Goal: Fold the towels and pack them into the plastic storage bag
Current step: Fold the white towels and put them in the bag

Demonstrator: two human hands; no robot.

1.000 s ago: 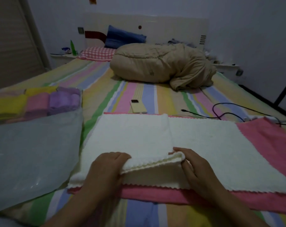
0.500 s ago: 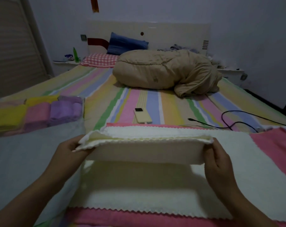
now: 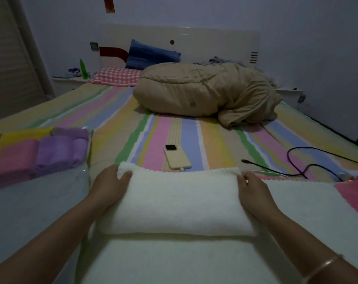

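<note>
A white towel (image 3: 180, 203) lies on the striped bed in front of me, its near part folded over toward the far edge. My left hand (image 3: 110, 185) pinches the folded layer's far left corner. My right hand (image 3: 252, 193) pinches its far right corner. A pink towel (image 3: 352, 193) lies under the white one and shows at the right. The clear plastic storage bag (image 3: 30, 201) lies flat at the left, with folded yellow, pink and purple towels (image 3: 40, 152) inside its far end.
A cream phone (image 3: 177, 156) lies on the bed just beyond the towel, plugged into a cable. Black cables (image 3: 297, 162) snake at the right. A bundled beige duvet (image 3: 204, 93) and pillows fill the far end. A green bottle (image 3: 83, 68) stands on the nightstand.
Both hands lifted the towel's near edge, spread apart to its corners, and carried it forward over the towel. The folded layer has come down onto the far edge.
</note>
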